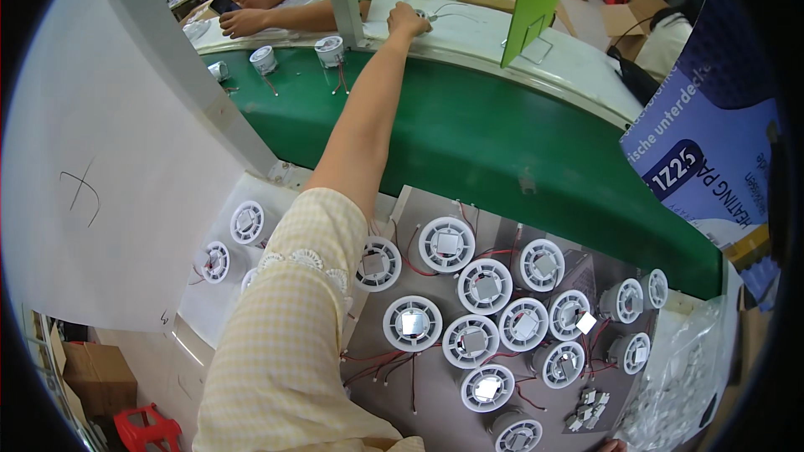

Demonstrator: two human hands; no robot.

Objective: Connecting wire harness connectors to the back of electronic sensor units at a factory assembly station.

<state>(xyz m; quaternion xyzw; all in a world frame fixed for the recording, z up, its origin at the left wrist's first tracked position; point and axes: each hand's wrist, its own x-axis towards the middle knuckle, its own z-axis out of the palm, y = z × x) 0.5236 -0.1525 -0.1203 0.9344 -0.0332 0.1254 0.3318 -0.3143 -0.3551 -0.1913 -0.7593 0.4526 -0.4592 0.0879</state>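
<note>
My left hand (406, 22), at the end of an outstretched arm, is closed at the white ledge beyond the green conveyor belt. Its fingers pinch a small part with thin wires (452, 15), mostly covered by the hand. My right hand (614, 446) shows only as a bit of finger at the lower edge, near a clear plastic bag (682, 385) of small white parts; its grip is hidden. Several round white slotted housings (447, 244) with silver square pads and red wires stand on the grey worktop (377, 385). Small white-grey pieces (589, 410) lie in a cluster near the right hand.
The green conveyor belt (469, 134) crosses ahead, carrying white units (329, 51) at its far left. Upright posts (536, 0) and a white panel (84, 159) flank the space. Opposite sits a co-worker holding a phone (224, 4). A printed blue sheet (703, 142) hangs right.
</note>
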